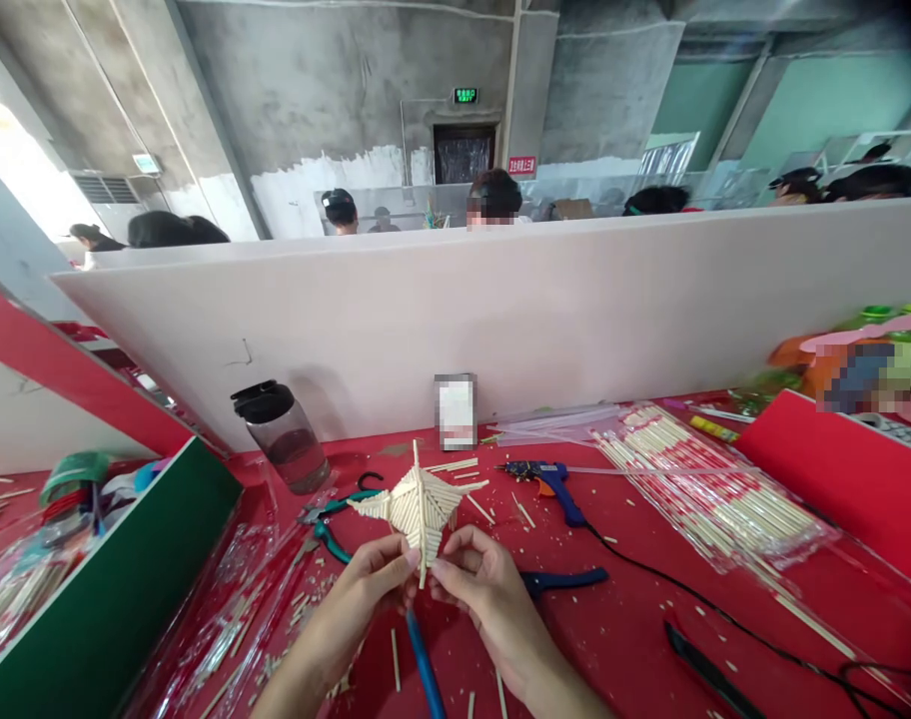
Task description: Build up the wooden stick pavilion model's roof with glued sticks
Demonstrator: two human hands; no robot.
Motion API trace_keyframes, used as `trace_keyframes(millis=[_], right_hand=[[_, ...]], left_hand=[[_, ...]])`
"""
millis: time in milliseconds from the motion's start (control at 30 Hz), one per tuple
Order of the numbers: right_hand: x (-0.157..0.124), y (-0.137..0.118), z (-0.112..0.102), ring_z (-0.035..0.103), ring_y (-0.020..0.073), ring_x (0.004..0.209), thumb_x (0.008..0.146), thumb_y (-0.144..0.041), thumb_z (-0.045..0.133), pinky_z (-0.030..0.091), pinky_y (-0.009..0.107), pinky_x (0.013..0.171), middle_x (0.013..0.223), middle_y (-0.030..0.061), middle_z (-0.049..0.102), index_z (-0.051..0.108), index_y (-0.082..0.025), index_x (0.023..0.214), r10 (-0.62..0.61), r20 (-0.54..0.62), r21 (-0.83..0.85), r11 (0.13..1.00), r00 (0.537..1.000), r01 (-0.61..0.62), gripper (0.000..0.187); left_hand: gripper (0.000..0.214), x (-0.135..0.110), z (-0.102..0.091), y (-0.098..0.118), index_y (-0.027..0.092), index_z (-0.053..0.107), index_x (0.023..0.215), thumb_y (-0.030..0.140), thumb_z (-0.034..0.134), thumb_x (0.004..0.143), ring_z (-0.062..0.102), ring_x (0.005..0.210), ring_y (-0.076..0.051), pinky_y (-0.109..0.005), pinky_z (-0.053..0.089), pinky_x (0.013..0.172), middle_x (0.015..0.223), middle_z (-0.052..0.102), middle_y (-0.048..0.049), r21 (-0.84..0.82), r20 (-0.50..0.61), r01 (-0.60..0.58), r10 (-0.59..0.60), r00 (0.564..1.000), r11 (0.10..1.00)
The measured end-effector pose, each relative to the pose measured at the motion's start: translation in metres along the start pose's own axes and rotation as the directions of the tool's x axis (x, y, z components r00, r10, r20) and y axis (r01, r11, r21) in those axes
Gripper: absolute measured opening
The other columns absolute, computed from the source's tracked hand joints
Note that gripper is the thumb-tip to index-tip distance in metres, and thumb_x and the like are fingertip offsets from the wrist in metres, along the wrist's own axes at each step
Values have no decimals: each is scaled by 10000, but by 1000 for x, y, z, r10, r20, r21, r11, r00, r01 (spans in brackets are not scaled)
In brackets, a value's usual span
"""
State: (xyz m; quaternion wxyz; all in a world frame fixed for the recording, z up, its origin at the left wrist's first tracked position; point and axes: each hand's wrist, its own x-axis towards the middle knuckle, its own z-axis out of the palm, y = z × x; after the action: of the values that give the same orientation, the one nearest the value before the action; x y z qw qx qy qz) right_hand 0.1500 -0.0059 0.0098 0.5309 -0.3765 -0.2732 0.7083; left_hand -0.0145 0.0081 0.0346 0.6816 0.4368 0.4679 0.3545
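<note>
A small kite-shaped piece made of pale wooden sticks (420, 503) is held up above the red table (635, 619). My left hand (366, 589) pinches its lower stem from the left. My right hand (477, 584) pinches the same stem from the right. Both hands have their fingers closed on it. Beneath the hands lies a blue-handled tool (426, 669).
A blue glue gun (549, 479) with a black cord lies to the right, beside packs of wooden sticks (710, 499). Green-handled pliers (328, 519), a dark-lidded bottle (283, 434) and a green box (118, 589) stand left. A white partition (500, 310) rises behind, people beyond it.
</note>
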Motion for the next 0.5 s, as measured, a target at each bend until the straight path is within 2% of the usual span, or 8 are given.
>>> trace_keyframes(millis=[233,500], right_hand=[[-3,-2,3,651,128,662,547,-383,964,532,253,687,756,10,729,591,-179,783,1,23,56,998,1000,-2,486],[-4,-3,3,650,111,648,572,-288,955,531,226,683,736,-7,717,579,-181,770,-24,68,112,994,997,16,438]], left_hand=[[353,-2,2,2,155,694,804,485,808,755,496,658,-117,-195,392,620,707,592,10,-9,-6,-20,20,1000,1000],[383,-4,-1,6,163,621,771,523,742,819,535,670,-133,-225,415,658,708,599,11,117,14,-81,80,997,990]])
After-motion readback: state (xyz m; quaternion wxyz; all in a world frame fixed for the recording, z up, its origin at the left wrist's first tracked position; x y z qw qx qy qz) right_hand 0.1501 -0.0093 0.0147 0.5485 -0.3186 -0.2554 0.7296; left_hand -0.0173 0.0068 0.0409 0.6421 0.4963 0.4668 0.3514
